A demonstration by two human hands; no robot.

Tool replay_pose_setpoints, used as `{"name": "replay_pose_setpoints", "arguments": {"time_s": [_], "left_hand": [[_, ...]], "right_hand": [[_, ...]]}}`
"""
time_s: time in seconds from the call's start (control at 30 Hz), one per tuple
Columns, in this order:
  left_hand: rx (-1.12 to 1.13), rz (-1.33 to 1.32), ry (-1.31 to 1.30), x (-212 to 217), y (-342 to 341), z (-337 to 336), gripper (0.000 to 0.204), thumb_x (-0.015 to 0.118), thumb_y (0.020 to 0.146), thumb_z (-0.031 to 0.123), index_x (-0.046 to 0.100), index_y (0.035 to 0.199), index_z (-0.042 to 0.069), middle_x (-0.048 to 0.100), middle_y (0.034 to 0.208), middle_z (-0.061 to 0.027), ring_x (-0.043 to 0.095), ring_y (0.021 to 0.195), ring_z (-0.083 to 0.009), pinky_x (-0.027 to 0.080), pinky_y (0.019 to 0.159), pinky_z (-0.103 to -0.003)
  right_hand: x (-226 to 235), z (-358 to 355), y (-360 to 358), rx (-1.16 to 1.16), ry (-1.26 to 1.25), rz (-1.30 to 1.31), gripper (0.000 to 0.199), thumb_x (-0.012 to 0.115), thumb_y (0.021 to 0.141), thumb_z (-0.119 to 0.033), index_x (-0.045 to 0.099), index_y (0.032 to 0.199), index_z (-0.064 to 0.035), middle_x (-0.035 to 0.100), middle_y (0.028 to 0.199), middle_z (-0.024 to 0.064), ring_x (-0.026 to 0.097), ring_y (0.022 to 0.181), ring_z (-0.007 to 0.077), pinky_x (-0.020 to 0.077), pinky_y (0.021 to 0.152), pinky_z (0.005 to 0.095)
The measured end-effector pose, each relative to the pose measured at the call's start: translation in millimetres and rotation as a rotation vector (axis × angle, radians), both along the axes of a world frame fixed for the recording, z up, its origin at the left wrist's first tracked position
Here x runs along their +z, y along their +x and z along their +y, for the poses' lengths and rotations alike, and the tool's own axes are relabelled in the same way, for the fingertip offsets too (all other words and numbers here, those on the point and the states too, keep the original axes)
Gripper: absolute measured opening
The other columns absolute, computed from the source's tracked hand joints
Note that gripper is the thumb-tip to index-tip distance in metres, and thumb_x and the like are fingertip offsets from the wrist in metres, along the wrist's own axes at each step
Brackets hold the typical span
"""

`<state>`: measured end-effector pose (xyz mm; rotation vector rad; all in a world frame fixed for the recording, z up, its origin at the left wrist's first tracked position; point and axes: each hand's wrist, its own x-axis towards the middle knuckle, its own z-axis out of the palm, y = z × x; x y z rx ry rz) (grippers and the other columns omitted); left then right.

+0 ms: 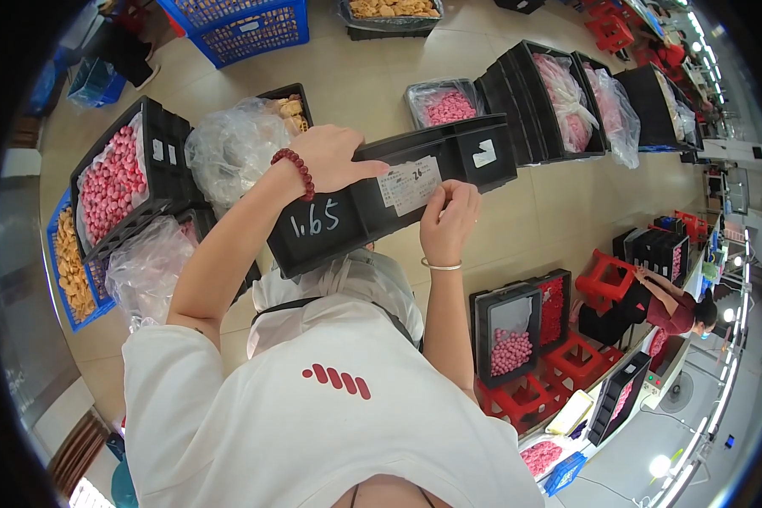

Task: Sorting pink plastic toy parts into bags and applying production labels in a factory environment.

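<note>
A black plastic crate (330, 240) is tilted up in front of me, its side facing me with white handwritten marks. A white paper label (413, 188) lies on that side, and a smaller white sticker is farther right. My left hand (337, 161), wearing a red bead bracelet, is closed on the crate's far edge, with the thumb reaching to the label's upper left. My right hand (450, 218), with a silver bangle, has curled fingers pinching at the label's right edge. The fingertips behind the crate's edge are hidden.
At left stand a black crate of pink pieces (114, 182), a blue basket of tan pieces (74, 269) and clear plastic bags (235, 152). Black crates (516, 102) line the far right. Red stools (525, 398) and a co-worker (665, 309) are at right.
</note>
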<state>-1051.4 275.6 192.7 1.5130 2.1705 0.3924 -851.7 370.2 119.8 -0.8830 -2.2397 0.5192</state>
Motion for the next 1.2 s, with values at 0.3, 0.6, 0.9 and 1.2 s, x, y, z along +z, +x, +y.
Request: {"name": "replay_pose_setpoints", "arguments": {"time_s": [0.3, 0.6, 0.9, 1.2], "left_hand": [[0.023, -0.009, -0.031, -7.5, 1.7, -1.0, 0.065, 0.050, 0.079, 0.059, 0.059, 0.084, -0.005, 0.059, 0.079, -0.0251, 0.057, 0.079, -0.0393, 0.044, 0.072, -0.043], [0.026, -0.001, -0.083, -3.3, 1.4, 1.8, 0.064, 0.052, 0.077, 0.058, 0.061, 0.085, -0.005, 0.061, 0.088, -0.0243, 0.058, 0.088, -0.0375, 0.046, 0.078, -0.041], [0.010, 0.027, -0.045, -12.9, -0.8, -1.1, 0.064, 0.050, 0.079, 0.058, 0.058, 0.080, -0.005, 0.060, 0.081, -0.0242, 0.058, 0.080, -0.0386, 0.045, 0.072, -0.042], [-0.005, -0.030, -0.174, 0.7, -4.6, 3.9, 0.063, 0.054, 0.077, 0.056, 0.062, 0.089, -0.005, 0.062, 0.089, -0.0237, 0.059, 0.088, -0.0365, 0.046, 0.080, -0.040]], "right_hand": [[9.8, 6.5, 7.6, -0.066, -0.128, 0.164, 0.019, 0.059, 0.083, -0.018, 0.057, 0.090, 0.0000, 0.056, 0.083, 0.0103, 0.053, 0.077, 0.0234, 0.0443, 0.070, 0.0326], [13.2, 5.0, -7.9, -0.059, -0.108, -0.226, 0.020, 0.061, 0.079, -0.022, 0.058, 0.080, -0.0020, 0.058, 0.074, 0.0098, 0.055, 0.075, 0.0270, 0.0437, 0.069, 0.0364], [8.6, 15.4, -7.8, 0.064, -0.073, -0.508, 0.021, 0.049, 0.086, -0.020, 0.052, 0.074, -0.0029, 0.059, 0.077, 0.0141, 0.055, 0.075, 0.0340, 0.0431, 0.066, 0.0434], [6.6, 25.5, -2.9, 0.290, -0.083, -0.277, 0.016, 0.052, 0.079, -0.015, 0.050, 0.069, -0.0036, 0.053, 0.066, 0.0132, 0.054, 0.067, 0.0308, 0.0426, 0.056, 0.0403]]}}
